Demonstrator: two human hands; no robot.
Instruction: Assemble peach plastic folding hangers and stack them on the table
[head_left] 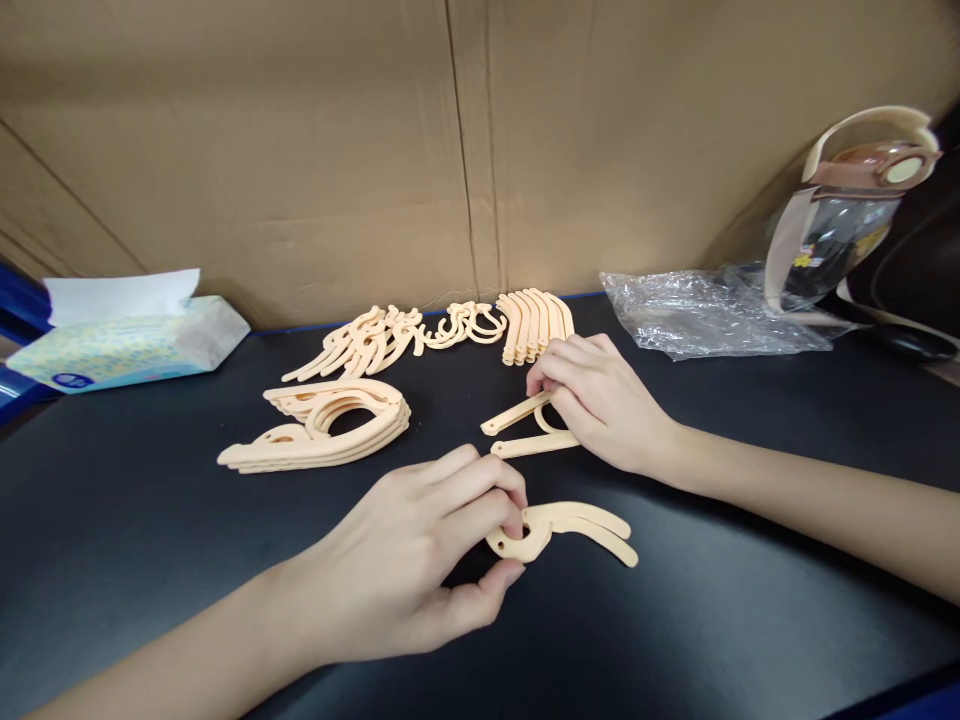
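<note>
My left hand [420, 555] pinches the round end of a peach plastic hanger piece [577, 527] that lies on the black table [150, 560]. My right hand [600, 400] is closed on another peach piece [517, 430], a forked part with two arms spread toward the left. To the left of both hands lies a stack of curved peach pieces [322, 430]. Behind them, near the cardboard, stretches a row of several more peach parts [435, 335].
A cardboard wall [480, 140] closes the back of the table. A tissue box [127, 335] sits at the far left. A crumpled clear plastic bag [697, 315] and a water bottle with a strap [847, 210] lie at the back right.
</note>
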